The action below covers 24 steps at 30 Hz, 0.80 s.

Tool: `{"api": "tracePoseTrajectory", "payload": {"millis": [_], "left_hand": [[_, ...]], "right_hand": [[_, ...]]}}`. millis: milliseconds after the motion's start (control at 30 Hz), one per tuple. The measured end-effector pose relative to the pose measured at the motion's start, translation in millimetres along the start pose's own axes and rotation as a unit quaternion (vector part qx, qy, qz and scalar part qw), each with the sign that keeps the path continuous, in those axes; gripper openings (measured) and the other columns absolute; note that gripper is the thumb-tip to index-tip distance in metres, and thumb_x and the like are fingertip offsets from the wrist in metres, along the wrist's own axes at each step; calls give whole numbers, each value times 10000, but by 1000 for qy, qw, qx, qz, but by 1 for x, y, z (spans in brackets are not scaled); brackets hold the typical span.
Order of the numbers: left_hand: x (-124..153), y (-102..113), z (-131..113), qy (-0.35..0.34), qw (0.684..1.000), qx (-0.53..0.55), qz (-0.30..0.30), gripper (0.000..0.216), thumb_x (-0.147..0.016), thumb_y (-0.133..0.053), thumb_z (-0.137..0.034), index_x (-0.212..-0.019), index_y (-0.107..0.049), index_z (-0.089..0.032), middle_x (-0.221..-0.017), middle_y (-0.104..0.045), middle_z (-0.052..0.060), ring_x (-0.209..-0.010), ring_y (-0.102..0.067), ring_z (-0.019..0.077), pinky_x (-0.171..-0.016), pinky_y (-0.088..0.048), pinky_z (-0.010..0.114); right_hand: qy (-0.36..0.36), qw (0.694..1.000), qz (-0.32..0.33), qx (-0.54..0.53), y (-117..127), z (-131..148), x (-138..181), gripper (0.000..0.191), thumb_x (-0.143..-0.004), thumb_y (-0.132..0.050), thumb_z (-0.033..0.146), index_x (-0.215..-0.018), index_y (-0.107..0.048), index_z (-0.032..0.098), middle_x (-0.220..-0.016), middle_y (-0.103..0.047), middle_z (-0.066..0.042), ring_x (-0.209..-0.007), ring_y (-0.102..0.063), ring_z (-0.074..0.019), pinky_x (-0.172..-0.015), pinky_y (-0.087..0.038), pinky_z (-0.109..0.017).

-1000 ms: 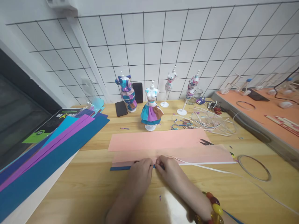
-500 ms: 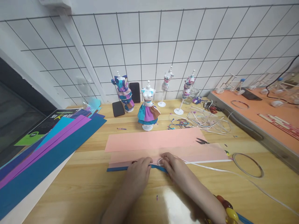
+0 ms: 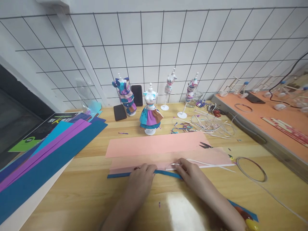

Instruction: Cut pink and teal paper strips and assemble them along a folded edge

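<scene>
My left hand is closed over a blue strip, pressing it along the near edge of a thin pale pink sheet. The strip runs right to my right hand, whose bent fingers pinch it; its far end shows beyond my right forearm. At my right fingertips lies a thin white tape, and whether I grip it too is hidden. A pink sheet lies behind, with dark scissor blades on its right part. Something small and dark red shows beside my left fingers.
Small dress forms stand at the back, one in a coloured skirt. Two phones are near them. Coloured sheets lie left. Tangled strips and a ring-shaped coil lie right, beside a raised orange surface.
My right hand has moved right along the blue strip, so more of it shows between my hands. The white tape has shifted, with a loose end now on the pale sheet. My left hand stays put.
</scene>
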<state>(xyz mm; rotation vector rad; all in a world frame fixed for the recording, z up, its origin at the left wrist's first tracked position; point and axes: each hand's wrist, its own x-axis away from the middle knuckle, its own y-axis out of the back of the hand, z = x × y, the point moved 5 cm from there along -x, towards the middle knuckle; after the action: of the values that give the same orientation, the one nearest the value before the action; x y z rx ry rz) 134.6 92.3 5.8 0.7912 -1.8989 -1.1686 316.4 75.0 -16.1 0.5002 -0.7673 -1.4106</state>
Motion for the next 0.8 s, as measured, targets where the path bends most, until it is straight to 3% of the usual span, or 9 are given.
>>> {"api": "tracePoseTrajectory", "payload": {"millis": [233, 533, 800], "left_hand": [[-3, -3, 1, 10, 999, -30, 23, 323, -914, -278, -189, -1110, -531, -229, -1015, -588, 67, -936, -569, 209, -782, -437, 324], [-2, -7, 3, -4, 1000, -30, 0, 340, -915, -257, -197, -1132, -514, -248, -1029, -579, 60, -954, -564, 192, -810, -427, 311], [-4, -11, 6, -7, 1000, -26, 11, 363, -896, -248, -174, -1124, -525, -233, -1014, -587, 64, -992, -552, 208, -867, -404, 353]], "right_hand": [[-36, 999, -24, -11, 32, -48, 19, 342, -870, -365, 472, -802, -565, 204, -739, -642, -35, -690, -572, -195, -612, -406, -260], [-118, 988, -96, 6, 72, -108, 36, 413, -821, -382, 543, -810, -593, 189, -544, -530, 10, -501, -474, -157, -461, -345, -245], [-218, 949, -208, 95, 125, -147, 58, 413, -801, -386, 537, -869, -605, 194, -522, -600, -20, -496, -571, -206, -496, -397, -292]]}}
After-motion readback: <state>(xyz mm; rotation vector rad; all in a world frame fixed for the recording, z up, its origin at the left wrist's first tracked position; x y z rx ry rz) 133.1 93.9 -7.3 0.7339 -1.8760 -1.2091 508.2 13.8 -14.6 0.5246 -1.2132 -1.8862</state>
